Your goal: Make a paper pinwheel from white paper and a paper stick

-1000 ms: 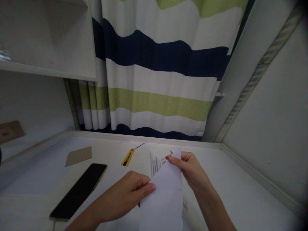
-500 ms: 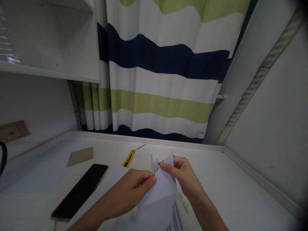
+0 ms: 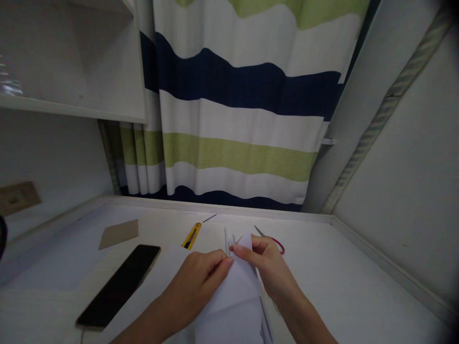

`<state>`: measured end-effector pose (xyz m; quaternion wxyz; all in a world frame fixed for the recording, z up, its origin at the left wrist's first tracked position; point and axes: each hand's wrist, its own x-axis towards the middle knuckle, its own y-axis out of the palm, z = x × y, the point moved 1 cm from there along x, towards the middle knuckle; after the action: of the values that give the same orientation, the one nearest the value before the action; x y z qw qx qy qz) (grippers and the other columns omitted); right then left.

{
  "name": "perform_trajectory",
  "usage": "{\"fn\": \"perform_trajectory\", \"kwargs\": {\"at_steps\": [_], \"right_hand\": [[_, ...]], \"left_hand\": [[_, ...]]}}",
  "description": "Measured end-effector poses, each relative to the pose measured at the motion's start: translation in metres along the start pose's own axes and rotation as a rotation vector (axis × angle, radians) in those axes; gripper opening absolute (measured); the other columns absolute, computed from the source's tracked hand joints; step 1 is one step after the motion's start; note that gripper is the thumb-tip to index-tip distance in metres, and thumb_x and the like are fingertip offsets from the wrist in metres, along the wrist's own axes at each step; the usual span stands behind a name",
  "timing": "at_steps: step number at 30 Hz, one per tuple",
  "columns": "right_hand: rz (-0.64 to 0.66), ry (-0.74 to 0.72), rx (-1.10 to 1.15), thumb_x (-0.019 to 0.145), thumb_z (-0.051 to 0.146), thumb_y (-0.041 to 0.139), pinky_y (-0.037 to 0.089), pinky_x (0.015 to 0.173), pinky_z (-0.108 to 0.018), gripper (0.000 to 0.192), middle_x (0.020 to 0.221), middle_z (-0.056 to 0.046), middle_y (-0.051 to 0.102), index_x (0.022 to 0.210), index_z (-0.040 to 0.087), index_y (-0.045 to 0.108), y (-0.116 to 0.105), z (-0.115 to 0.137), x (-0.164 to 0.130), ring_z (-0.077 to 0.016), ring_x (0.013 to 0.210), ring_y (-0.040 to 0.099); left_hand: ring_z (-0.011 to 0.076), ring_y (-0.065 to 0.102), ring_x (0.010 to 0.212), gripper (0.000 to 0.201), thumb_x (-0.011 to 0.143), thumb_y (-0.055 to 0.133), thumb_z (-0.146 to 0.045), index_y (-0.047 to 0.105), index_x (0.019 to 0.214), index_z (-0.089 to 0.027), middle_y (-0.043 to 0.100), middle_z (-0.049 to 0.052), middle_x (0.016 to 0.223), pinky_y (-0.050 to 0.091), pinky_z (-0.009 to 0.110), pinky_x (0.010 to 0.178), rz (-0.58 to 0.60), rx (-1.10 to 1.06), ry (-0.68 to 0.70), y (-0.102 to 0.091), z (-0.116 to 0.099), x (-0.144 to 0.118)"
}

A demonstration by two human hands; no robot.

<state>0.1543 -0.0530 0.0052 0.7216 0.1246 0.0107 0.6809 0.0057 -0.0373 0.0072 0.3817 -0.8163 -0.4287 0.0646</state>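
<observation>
The left hand (image 3: 199, 284) and right hand (image 3: 270, 265) are pinching thin white paper (image 3: 233, 303) near its edge; flat table (image 3: 358, 277) is stretching right.

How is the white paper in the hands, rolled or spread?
Mostly spread: the white paper shows one broad face toward the camera. Whether its top edge is curled, I cannot tell.

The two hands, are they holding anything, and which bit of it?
Yes, a piece of white paper, near its far end: the left hand pinches its upper left edge, and the right hand pinches it close to the tip.
</observation>
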Motion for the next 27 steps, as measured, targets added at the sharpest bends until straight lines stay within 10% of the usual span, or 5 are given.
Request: {"fn": "perform_trajectory", "kwargs": {"at_steps": [6, 13, 22, 27], "right_hand": [[-0.154, -0.084, -0.016, 0.058, 0.031, 0.074, 0.036, 0.043, -0.019, 0.018, 0.055, 0.000, 0.057, 0.054, 0.013, 0.069, -0.019, 0.012, 0.006, -0.0089, 0.049, 0.048], [-0.548, -0.326, -0.002, 0.062, 0.034, 0.071, 0.038, 0.044, -0.015, 0.015, 0.065, 0.001, 0.060, 0.060, 0.020, 0.067, -0.095, 0.042, 0.011, -0.0094, 0.059, 0.048], [0.087, -0.058, -0.208, 0.058, 0.033, 0.074, 0.044, 0.051, -0.025, 0.023, 0.064, -0.005, 0.066, 0.068, 0.012, 0.070, -0.052, 0.027, 0.011, -0.0123, 0.053, 0.054], [0.033, -0.072, -0.221, 0.059, 0.030, 0.074, 0.033, 0.041, -0.019, 0.021, 0.042, 0.004, 0.052, 0.052, 0.013, 0.064, -0.052, 0.025, 0.013, -0.0058, 0.038, 0.040]], "left_hand": [[0.0097, 0.042, 0.051, 0.036, 0.088, 0.032, -0.035, 0.040, 0.058, -0.018, 0.040, -0.006, 0.053, 0.025, 0.022, 0.051, 0.044, 0.031, -0.002, 0.004, -0.004, -0.002], [0.0103, 0.046, 0.055, 0.036, 0.088, 0.034, -0.035, 0.044, 0.058, -0.017, 0.044, -0.005, 0.054, 0.027, 0.021, 0.053, 0.113, 0.047, 0.023, 0.016, -0.005, -0.007], [0.0114, 0.050, 0.053, 0.033, 0.089, 0.031, -0.031, 0.047, 0.064, -0.018, 0.051, -0.003, 0.056, 0.030, 0.021, 0.053, 0.013, 0.094, 0.007, 0.023, 0.000, 0.001], [0.0112, 0.051, 0.054, 0.036, 0.089, 0.031, -0.033, 0.045, 0.060, -0.018, 0.052, -0.003, 0.056, 0.032, 0.020, 0.053, 0.013, 0.112, -0.009, 0.025, -0.002, 0.002]]}}
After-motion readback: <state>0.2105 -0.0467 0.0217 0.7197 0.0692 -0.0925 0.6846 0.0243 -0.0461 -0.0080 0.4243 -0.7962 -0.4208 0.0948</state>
